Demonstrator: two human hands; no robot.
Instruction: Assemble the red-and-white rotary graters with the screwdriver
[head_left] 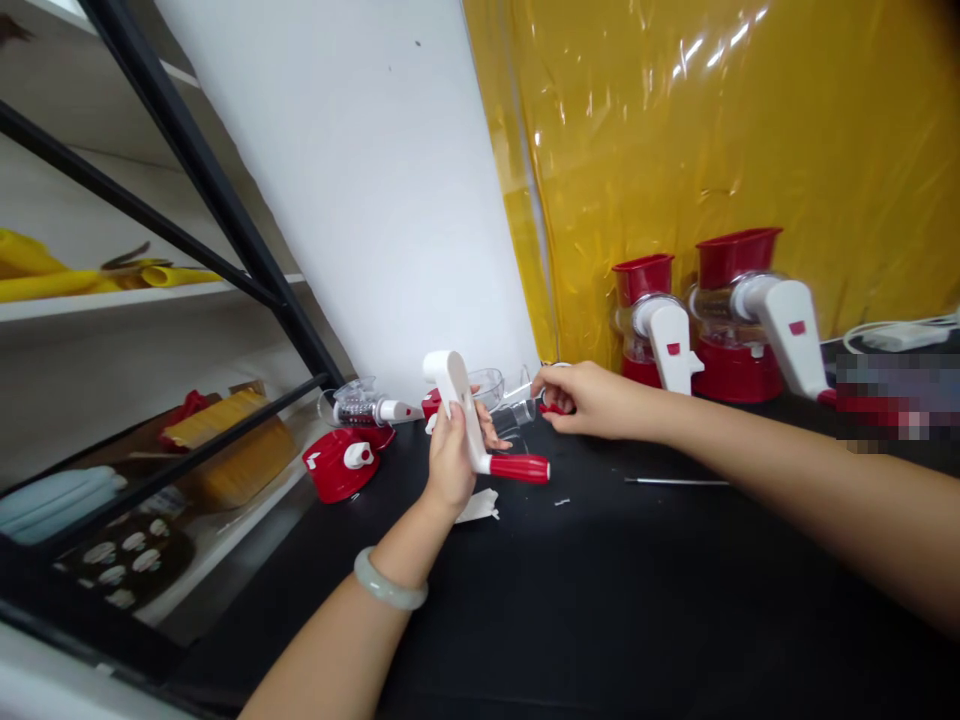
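Left hand (450, 455): fingers clamped around the white crank handle (466, 415), held just above the black worktop (600, 600), with its red knob (520, 467) pointing right.
Right hand (592, 400): fingers closed on a small red part (553, 408), which they mostly hide.
Clear housing (501, 395): partly hidden behind the crank handle, shape unclear.
Right edge: pixelated patch (892, 400).
Markings: red badges on the assembled graters (731, 320), unreadable.

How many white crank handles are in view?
3. One crank handle in the left hand; one each on the left grater and right grater by the yellow sheet. More may be hidden behind the right hand, which grips a clear part.
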